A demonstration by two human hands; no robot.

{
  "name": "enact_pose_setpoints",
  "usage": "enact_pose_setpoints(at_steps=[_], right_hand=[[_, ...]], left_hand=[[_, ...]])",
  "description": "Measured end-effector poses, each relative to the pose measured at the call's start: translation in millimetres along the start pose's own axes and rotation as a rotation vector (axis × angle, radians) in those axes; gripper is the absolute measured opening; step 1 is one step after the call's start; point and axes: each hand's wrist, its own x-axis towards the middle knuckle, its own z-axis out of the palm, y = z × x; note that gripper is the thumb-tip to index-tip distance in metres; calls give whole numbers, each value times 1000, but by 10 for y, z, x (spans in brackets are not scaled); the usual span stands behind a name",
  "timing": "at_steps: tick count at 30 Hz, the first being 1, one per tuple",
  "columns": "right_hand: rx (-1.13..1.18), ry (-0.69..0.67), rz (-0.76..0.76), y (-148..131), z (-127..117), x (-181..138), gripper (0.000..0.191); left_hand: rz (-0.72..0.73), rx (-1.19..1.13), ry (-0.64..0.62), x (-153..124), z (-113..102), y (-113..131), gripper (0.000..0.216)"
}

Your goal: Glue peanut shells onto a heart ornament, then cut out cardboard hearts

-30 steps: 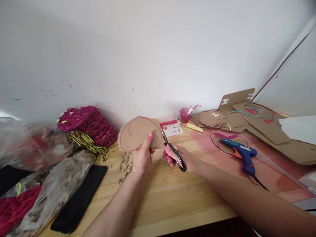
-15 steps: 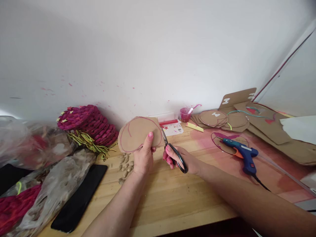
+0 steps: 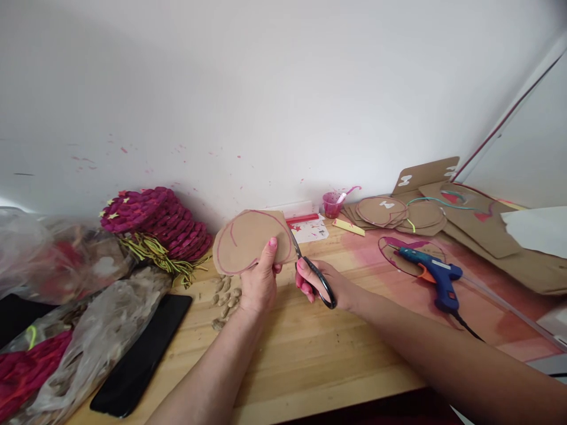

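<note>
"Brown cardboard piece (image 3: 248, 239), purple outline drawn on it: where have you got it?"

"Up in my left hand (image 3: 260, 282), above the wooden table (image 3: 287, 366). My thumb presses its upper face near the lower right, my other fingers go mostly underneath, and the rest spreads beyond my grip, mainly leftward."

"And the right hand (image 3: 322, 282)?"

"Wrapped around the scissors (image 3: 318, 273) by their black handles, that forearm slanting in from the lower right. The blades point away from me along the cardboard's right edge; I can't tell whether any of it sits between them. My two hands are near each other, apart."

"What's around them?"

"Just left of my left wrist, what look like peanuts (image 3: 225, 311) in their shells. Past the scissors, a reddish cup (image 3: 332, 205). Farther right, a blue glue gun (image 3: 438, 270) lies on its side; off to the left leans a magenta braided stack (image 3: 175, 227)."
</note>
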Motion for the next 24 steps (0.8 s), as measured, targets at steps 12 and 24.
enact_pose_setpoints(at_steps=[12,24], right_hand=[[18,49,3,93,-19,9,67],[-73,-20,-96,59,-64,-15,62]], left_hand=[[-17,-2,5,2,15,8,49],[1,34,-45,-6,4,48,46]])
